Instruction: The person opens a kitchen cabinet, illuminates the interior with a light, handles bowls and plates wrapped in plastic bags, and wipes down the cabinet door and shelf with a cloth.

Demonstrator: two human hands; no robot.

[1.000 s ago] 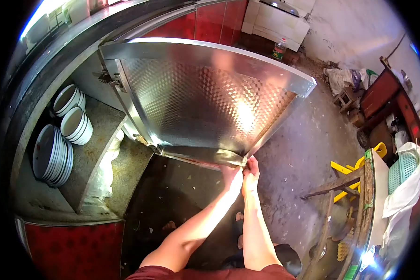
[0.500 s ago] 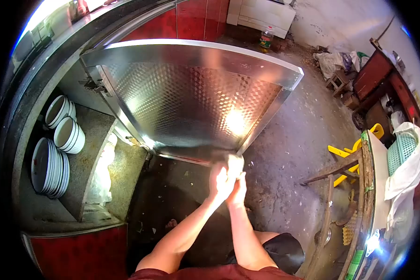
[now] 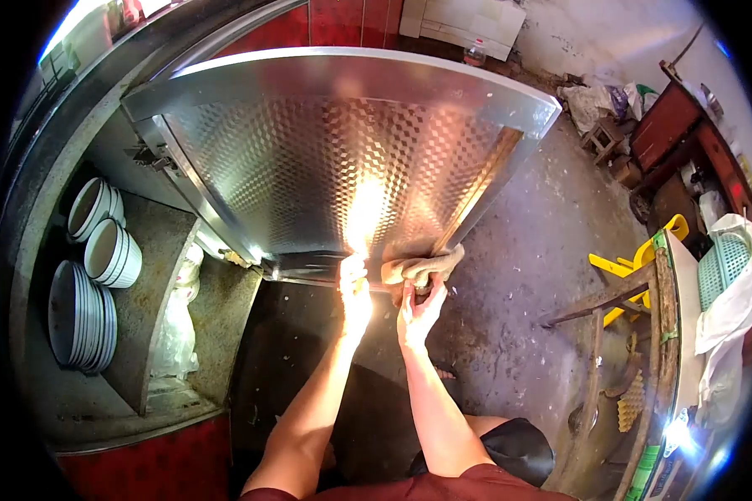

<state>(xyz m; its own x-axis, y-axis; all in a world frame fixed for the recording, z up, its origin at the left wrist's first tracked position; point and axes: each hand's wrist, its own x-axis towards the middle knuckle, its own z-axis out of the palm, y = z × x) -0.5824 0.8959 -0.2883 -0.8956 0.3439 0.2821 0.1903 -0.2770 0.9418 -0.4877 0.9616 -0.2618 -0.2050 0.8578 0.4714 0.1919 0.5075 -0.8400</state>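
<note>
An open cabinet door with a shiny patterned metal inner face stands in front of me. My right hand grips a brown cloth against the door's lower right corner, near the side frame. Part of the cloth drapes over the fingers. My left hand is at the lower edge of the door, left of the cloth, with its fingers curled. Strong glare washes out these fingers, so what they hold, if anything, does not show.
Stacked plates and white bowls sit on the cabinet shelf at left, beside a plastic bag. At right are a wooden frame, a yellow plastic object and a green basket. A bottle stands at the back.
My hands, close together half a second ago, have separated. The left has moved left along the door's lower edge; the right now presses the cloth at the corner. The view has shifted slightly.
</note>
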